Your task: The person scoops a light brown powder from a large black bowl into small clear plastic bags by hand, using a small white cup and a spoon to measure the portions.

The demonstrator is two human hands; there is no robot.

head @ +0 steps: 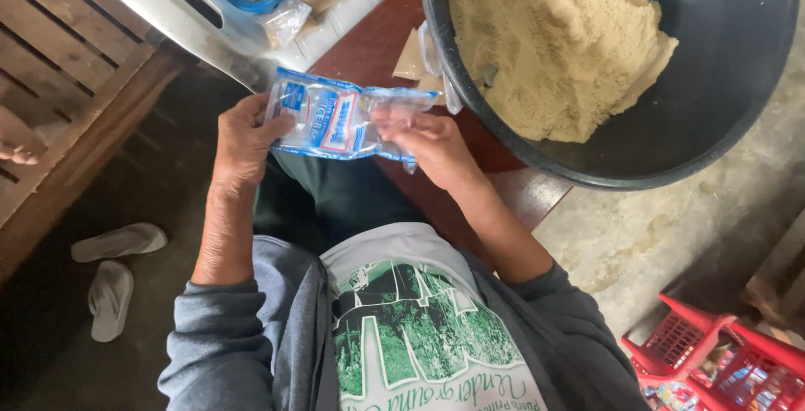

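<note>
The left hand (243, 138) and right hand (432, 144) each pinch one end of a plastic bag pack (340, 122), just beside the black tub (721, 101).

1 basin (713, 126), 2 slippers (113, 268), 1 plastic pack (340, 117)

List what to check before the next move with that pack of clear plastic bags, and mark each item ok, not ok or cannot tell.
1. Left hand grips the pack of plastic bags at its left end: ok.
2. Right hand fingers rest on the pack's right end: ok.
3. A single bag pulled free of the pack: cannot tell.
4. Black tub of tan powder stands close to the hands: ok.
5. Tub sits fully on the red-brown table: not ok, it overhangs the edge.
6. Scoop available: cannot tell.
</note>
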